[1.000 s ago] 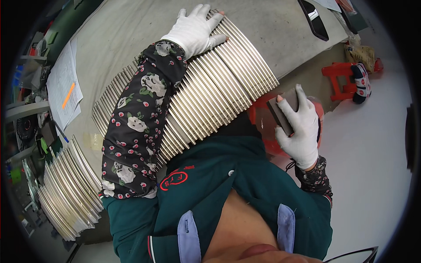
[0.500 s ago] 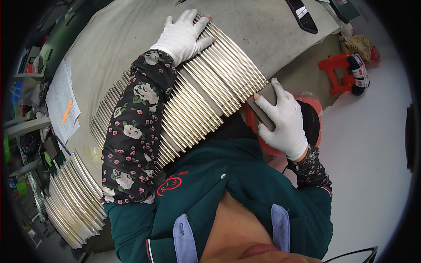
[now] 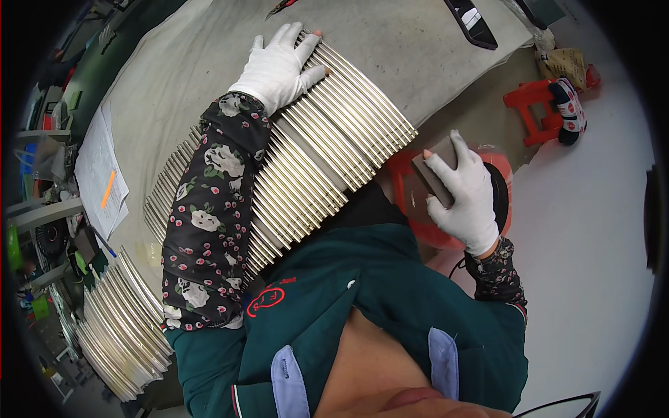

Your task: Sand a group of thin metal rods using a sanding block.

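Observation:
My left hand [image 3: 277, 72], in a white glove with some bare fingertips, lies spread over the far end of a row of thin, shiny metal rods [image 3: 302, 182]. The rods sit side by side on the table, and my left forearm in a floral sleeve crosses over them and hides part of the row. My right hand [image 3: 468, 200], gloved the same way, grips a grey-brown rectangular block [image 3: 433, 175] between thumb and fingers. It holds the block off to the right of the rods' near ends, apart from them.
Another stack of metal rods [image 3: 125, 331] is at the lower left. Paper sheets [image 3: 97, 182] with an orange strip lie on the table's left. A phone [image 3: 474, 24] and red-handled pliers [image 3: 281, 7] are at the far side. Red stools [image 3: 533, 104] stand on the right.
My right hand has drawn the block rightward, away from the rod ends, so a gap shows between them. My left hand stays on the rods. The view has shifted slightly.

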